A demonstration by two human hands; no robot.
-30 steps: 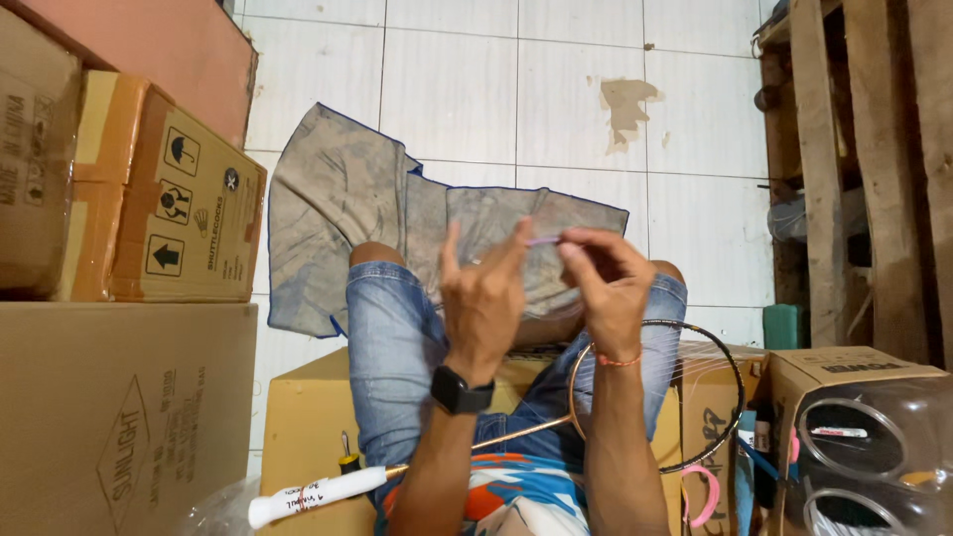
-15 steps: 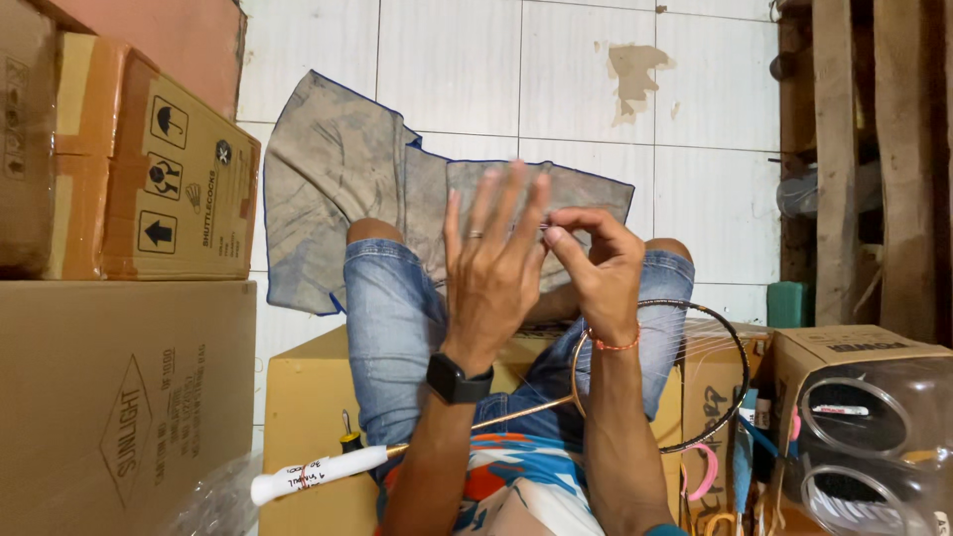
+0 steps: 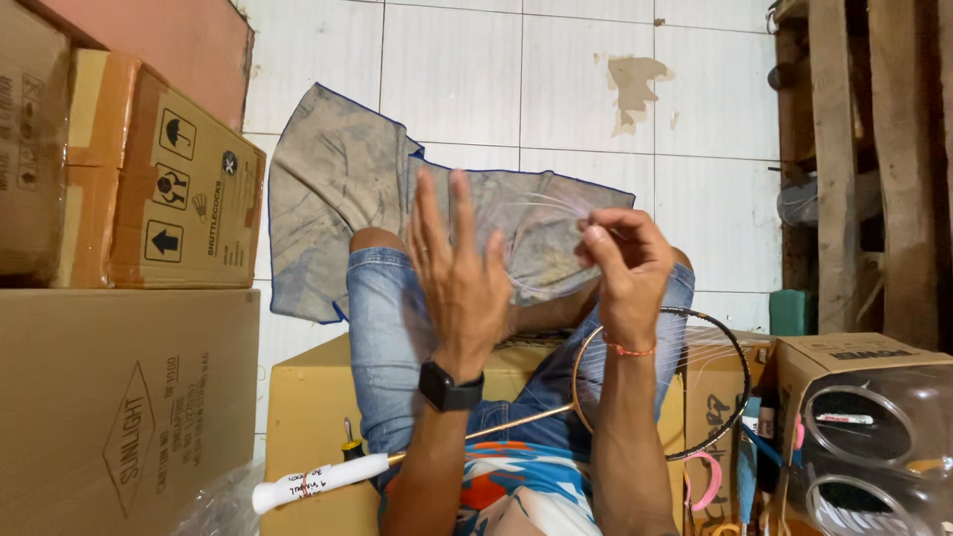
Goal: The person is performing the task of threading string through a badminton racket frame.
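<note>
White-tiled floor (image 3: 596, 99) with one patch of missing glaze, seen from above past bent knees in blue jeans (image 3: 392, 328). Stacked cardboard boxes (image 3: 129, 298) along the left, a wooden pallet (image 3: 874, 169) upright at the right, a dusty grey cloth (image 3: 338, 189) spread flat on the tiles beyond the knees. Left hand (image 3: 459, 288) raised with fingers spread wide and straight, palm turned inward, gripping nothing, black watch (image 3: 449, 387) on the wrist. Right hand (image 3: 623, 268) lifted beside it, thumb and fingertips pinched together on loops of thin pale string (image 3: 541, 213) that arc across the gap toward the left hand's fingers; cannot tell whether the string touches them. Red thread bracelet (image 3: 630, 349) on the right wrist. Badminton racket (image 3: 695, 397) laid across the lap, dark hoop just under the right forearm, slim shaft running down-left beneath the left forearm to a white grip (image 3: 318, 481) sticking out past the thigh. Yellow box (image 3: 308, 437) under the legs, clear plastic packs (image 3: 874, 437) at lower right.
</note>
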